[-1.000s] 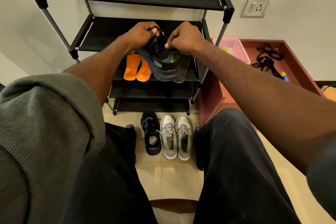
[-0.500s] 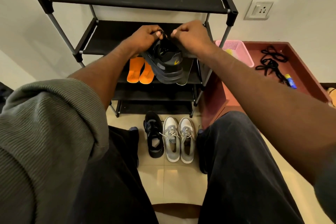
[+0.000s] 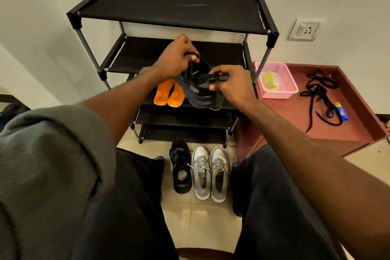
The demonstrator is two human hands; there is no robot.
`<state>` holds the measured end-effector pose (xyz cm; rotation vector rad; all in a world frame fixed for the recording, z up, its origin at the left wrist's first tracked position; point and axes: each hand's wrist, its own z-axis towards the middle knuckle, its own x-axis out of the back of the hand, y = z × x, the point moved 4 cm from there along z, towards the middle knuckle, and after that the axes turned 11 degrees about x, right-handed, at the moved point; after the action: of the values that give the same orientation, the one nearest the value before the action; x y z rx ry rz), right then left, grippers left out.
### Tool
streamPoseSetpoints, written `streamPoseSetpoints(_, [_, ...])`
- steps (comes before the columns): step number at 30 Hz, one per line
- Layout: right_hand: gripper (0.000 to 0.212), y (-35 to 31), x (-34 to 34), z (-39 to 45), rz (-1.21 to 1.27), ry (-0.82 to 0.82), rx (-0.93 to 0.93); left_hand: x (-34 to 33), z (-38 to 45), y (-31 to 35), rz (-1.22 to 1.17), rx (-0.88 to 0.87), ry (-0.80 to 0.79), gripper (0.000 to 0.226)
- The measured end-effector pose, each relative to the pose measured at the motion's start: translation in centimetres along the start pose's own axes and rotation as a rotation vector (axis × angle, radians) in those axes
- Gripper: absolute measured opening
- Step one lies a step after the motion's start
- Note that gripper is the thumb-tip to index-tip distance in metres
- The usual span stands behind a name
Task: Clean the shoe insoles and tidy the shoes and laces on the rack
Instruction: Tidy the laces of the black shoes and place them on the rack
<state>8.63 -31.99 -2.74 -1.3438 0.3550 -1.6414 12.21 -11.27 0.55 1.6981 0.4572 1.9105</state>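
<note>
On my feed the biggest piece is the shoe rack (image 3: 168, 9), matte black fabric shelves stretched on grey metal tubes with black plastic corner joints; its lower tiers sit in shadow and I can't read them well. Right of it stands a reddish-brown cabinet (image 3: 295, 116) with a raised lip, its far right corner cut off by the frame. On it sits a pink plastic basket (image 3: 282, 91) with perforated walls, holding something yellow-green I can't identify, and a tangle of black laces (image 3: 316, 93) lying loose. On the glossy tile floor a grey-and-white laced pair of sneakers (image 3: 209, 175) stands just beside a single black shoe (image 3: 181, 167). Two orange insoles (image 3: 167, 95), smooth and flat, lie side by side on a middle shelf. In front of them I see the black sneaker (image 3: 196, 91) held up in the air, ribbed sole towards me. The left hand (image 3: 175, 57) curls its fingers around the shoe's upper edge; the right hand (image 3: 232, 84) pinches a black strap or tongue between thumb and fingers, which one I can't tell
</note>
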Motion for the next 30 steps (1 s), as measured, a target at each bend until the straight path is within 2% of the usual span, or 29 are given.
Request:
streamPoseSetpoints(3, [0.036,-0.7,-0.6,0.2,-0.017,0.021,0.036,-1.2,-1.9,0.9,0.431,-0.292,0.026,0.022])
streamPoseSetpoints(5, [0.034,-0.9,-0.9,0.2,-0.002,0.039,0.056,-1.6,-2.4,1.0,0.595,-0.338,-0.025,0.031])
streamPoseSetpoints(7, [0.033,-1.2,-0.9,-0.1,0.019,0.065,0.067,-1.2,-2.7,1.3,0.601,-0.318,-0.092,0.036])
streamPoseSetpoints(9, [0.034,-1.6,-0.9,-0.4,0.016,0.094,0.071,-0.2,-3.5,1.8,0.493,-0.325,-0.112,0.037])
streamPoseSetpoints(12, [0.036,-2.6,-1.3,-0.4,0.005,0.136,0.093,2.0,-5.2,1.3,0.297,-0.318,0.073,0.036])
streamPoseSetpoints(16, [0.036,-4.2,-2.8,0.5,0.018,0.214,0.129,3.3,-7.4,-3.6,-0.064,-0.068,0.424,0.033])
streamPoseSetpoints(19, [0.038,-5.1,-5.0,2.0,0.000,0.218,0.148,2.3,-9.2,-8.3,-0.322,0.218,0.598,0.037])
streamPoseSetpoints(22, [0.038,-6.9,-7.8,3.9,-0.043,0.200,0.197,1.2,-9.9,-11.8,-0.516,0.414,0.659,0.032])
streamPoseSetpoints(27, [0.035,-9.4,-13.4,7.0,-0.128,0.167,0.249,0.1,-11.0,-15.0,-0.878,0.521,0.796,0.024])
streamPoseSetpoints(30, [0.034,-10.5,-16.0,8.8,-0.188,0.190,0.262,0.2,-11.1,-15.5,-0.960,0.579,0.808,0.023])
